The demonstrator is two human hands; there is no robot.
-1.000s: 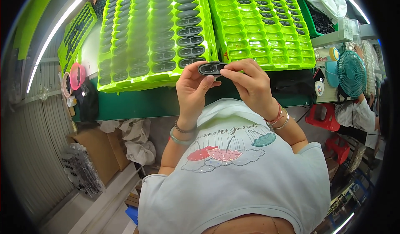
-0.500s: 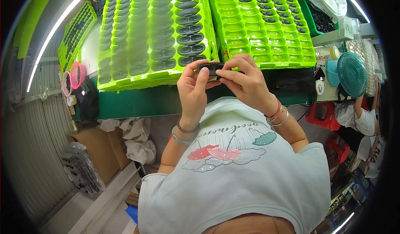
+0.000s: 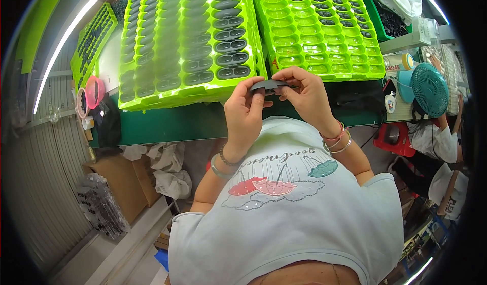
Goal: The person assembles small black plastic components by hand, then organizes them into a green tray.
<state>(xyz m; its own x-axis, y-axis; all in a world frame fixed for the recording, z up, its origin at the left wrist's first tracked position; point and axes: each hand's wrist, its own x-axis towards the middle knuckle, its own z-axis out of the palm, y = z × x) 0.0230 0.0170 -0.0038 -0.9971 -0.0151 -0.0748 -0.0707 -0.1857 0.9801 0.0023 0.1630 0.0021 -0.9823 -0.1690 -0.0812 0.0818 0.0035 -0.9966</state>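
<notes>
A dark grey oval earbud case [image 3: 268, 85] is held level above the table's near edge, its smooth curved side showing. My left hand [image 3: 244, 113] pinches one end between thumb and fingers. The other end is in the fingertips of my right hand [image 3: 307, 96]. Just beyond my hands stands a bright green moulded tray [image 3: 190, 96] on the left, with rows of similar oval cases [image 3: 232, 58], several showing two round recesses. Beside it, a second green tray [image 3: 350, 76] carries small dark pieces in its far pockets; its nearer pockets show bare green.
The dark green table edge [image 3: 167, 128] runs in front of me. At right are a teal fan [image 3: 429, 90], a green bin [image 3: 385, 23] and a red stool [image 3: 394, 140], with other people beyond. A pink basket [image 3: 94, 92] and cardboard box [image 3: 119, 183] are at left.
The earbud case has turned in my fingers: its recessed face showed before, and now its smooth side does. Both hands have shifted slightly right.
</notes>
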